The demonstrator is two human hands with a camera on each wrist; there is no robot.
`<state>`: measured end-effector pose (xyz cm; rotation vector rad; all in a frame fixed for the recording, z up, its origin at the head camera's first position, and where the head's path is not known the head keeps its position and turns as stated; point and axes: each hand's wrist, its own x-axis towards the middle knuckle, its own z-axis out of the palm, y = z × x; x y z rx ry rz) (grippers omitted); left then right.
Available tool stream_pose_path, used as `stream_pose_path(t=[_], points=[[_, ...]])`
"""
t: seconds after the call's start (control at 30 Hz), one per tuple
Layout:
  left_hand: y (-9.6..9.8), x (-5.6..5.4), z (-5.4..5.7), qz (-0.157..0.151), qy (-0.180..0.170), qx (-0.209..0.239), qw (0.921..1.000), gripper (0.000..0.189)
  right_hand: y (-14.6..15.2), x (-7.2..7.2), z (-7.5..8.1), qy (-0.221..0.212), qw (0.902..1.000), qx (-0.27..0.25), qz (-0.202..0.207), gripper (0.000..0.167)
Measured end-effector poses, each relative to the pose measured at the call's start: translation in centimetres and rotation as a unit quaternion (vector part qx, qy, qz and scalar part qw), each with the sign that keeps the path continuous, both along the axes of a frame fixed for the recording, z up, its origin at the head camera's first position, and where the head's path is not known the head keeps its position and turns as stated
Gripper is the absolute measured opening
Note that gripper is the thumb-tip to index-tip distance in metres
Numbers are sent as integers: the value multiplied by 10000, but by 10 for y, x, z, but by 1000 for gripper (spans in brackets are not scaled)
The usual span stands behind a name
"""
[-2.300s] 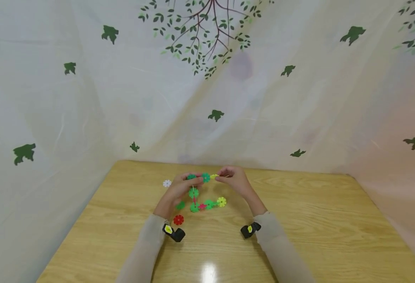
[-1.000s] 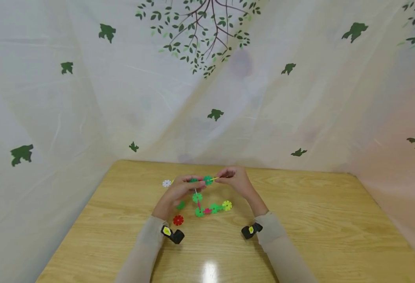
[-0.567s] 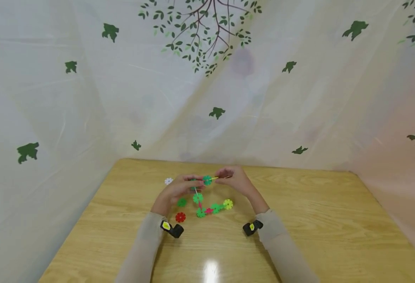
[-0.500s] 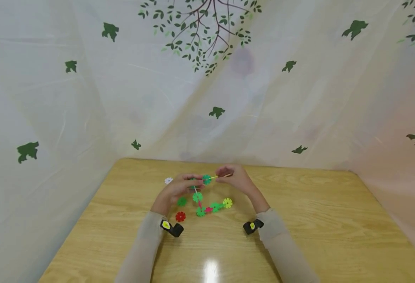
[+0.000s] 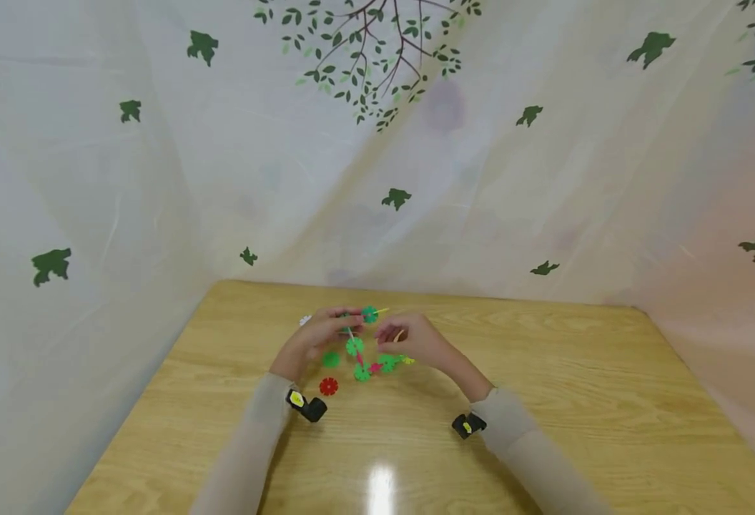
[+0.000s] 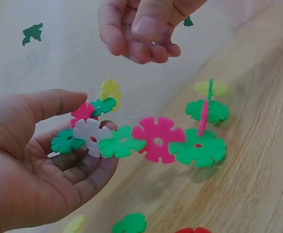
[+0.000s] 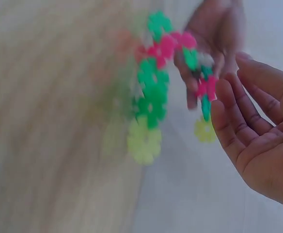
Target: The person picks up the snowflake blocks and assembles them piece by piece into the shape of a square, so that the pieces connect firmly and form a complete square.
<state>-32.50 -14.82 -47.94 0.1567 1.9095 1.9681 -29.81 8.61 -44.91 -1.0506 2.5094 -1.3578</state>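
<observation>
My left hand [image 5: 316,335] pinches a chain of flower-shaped interlocking discs between thumb and fingers. In the left wrist view the chain runs through green, white and pink discs, with a pink disc [image 6: 166,145] near its middle, and bends away at the far side. One end carries a yellow disc [image 6: 111,92], slotted into a small green disc [image 6: 102,106] beyond the left fingertips. The other end's yellow disc [image 7: 145,141] appears large in the right wrist view. My right hand [image 5: 416,340] is apart from the chain, fingers loosely bent with nothing between them.
On the wooden table [image 5: 545,400] lie a loose red disc [image 5: 329,386] and a green disc [image 5: 331,359], close to the left wrist. A white disc [image 5: 304,320] shows behind the left hand. A printed cloth [image 5: 313,236] hangs behind the table.
My right hand has let go of the yellow disc at the chain's upper end and come down toward me. The left hand still holds the chain, with that yellow disc attached.
</observation>
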Motion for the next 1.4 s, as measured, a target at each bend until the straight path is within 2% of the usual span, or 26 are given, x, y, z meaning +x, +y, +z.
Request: stream_pose_path(t=[0.17,0.33,0.67,1.03,1.17,1.3,1.4], points=[[-3,-1,4,-92,0,-36,10000,39,-26,15,-10,68,9973,258,689,15],[-6,-1,5,-164,50,-138,9998,41,-48,25,-20,507,9905,630,1114,20],[-6,-3,-1,-123,-15,-225,9997,42,-75,32,-25,978,9714,1629,1425,27],[-7,-2,2,-137,24,-269,9995,42,-80,35,-25,1104,9612,1961,1597,15],[-5,-2,3,-169,55,-242,9995,43,-77,35,-23,1015,9605,2026,1618,11],[-2,-2,5,-189,91,-204,9996,43,-75,37,-21,981,9590,2026,1724,13],[0,-1,6,-198,121,-212,9995,43,-72,39,-19,1055,9517,2198,1867,18]])
